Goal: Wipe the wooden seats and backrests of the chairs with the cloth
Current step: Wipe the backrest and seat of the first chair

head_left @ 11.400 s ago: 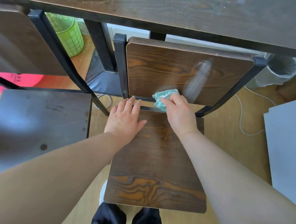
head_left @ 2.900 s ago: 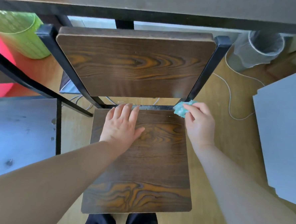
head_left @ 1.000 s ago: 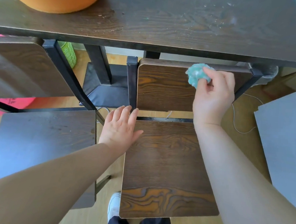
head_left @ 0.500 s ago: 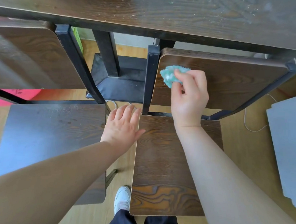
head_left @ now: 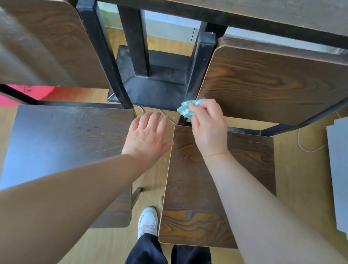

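A small, crumpled turquoise cloth [head_left: 187, 108] is pinched in the right hand [head_left: 209, 130]. The grip is narrow, with thumb and curled fingers closed on the wad. The cloth sits above the far left corner of the right-hand chair's dark brown wood-grain seat [head_left: 249, 157], at the lower left corner of that chair's wooden backrest [head_left: 274, 83] and just beside its black metal upright [head_left: 200, 68]. Whether the cloth actually touches the backrest or the upright cannot be told. The right forearm crosses the seat diagonally from the near right corner.

The left hand [head_left: 146, 138] is palm down over the gap between the two chairs. Its grip is wide, with the fingers straight and slightly spread and the thumb reaching to the left edge of the right-hand seat. Whether it rests on anything is unclear.

To the left stands a second chair, its dark wooden seat [head_left: 62, 145] shining with a bluish glare and its brown backrest [head_left: 42, 42] tilted back under the near edge of the dark wooden table [head_left: 258, 6]. Between the two backrests, the table's black metal leg and flat base [head_left: 151, 85] stand on the light wooden floor [head_left: 300, 180].

A white shoe [head_left: 147, 220] and dark trousers [head_left: 147, 254] show at the near edge of the right-hand seat. A grey board [head_left: 343, 173] lies on the floor to the right, a thin white cable [head_left: 308, 148] curls beside it, and something bright pink [head_left: 29, 91] shows under the left backrest.
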Demonstrator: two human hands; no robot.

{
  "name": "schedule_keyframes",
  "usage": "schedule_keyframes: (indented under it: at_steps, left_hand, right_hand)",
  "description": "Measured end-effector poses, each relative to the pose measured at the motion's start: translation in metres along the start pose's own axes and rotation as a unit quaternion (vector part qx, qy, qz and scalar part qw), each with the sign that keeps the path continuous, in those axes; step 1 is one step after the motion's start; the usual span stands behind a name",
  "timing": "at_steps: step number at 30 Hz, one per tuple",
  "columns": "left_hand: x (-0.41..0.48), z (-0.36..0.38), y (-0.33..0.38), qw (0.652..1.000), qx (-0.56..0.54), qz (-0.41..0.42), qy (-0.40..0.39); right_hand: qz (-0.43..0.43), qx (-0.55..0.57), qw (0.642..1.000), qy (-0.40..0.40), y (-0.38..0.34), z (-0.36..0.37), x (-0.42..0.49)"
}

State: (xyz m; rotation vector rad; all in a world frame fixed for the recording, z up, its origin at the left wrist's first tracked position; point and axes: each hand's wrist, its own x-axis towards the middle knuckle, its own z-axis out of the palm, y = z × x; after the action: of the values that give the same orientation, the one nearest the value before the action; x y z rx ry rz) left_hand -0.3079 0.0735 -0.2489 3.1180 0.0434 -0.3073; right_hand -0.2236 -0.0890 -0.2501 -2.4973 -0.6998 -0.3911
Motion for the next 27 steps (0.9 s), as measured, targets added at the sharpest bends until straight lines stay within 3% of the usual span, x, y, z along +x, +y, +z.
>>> schedule_keyframes:
  at_steps: [3,6,15,23,27]
  left_hand:
    - [-0.003,0.004,0.000,1.000,-0.004,-0.004,-0.016]
    - [-0.008,0.004,0.002,1.000,-0.011,-0.014,-0.025]
    - [-0.020,-0.004,0.041,0.999,-0.006,0.005,-0.041]
    - [-0.008,0.005,0.116,0.998,0.005,0.027,-0.061]
    - [-0.008,0.014,0.158,0.996,-0.002,0.047,-0.073]
  right_hand:
    - [0.011,-0.003,0.997,-0.071,0.008,0.013,-0.016]
    - [0.109,0.023,0.982,-0.154,0.015,0.012,-0.032]
    - [0.286,0.057,0.951,-0.102,0.053,-0.062,-0.084]
    - [0.332,0.001,0.938,-0.101,0.137,-0.110,-0.133]
    - [0.319,-0.008,0.938,-0.138,0.165,-0.109,-0.155]
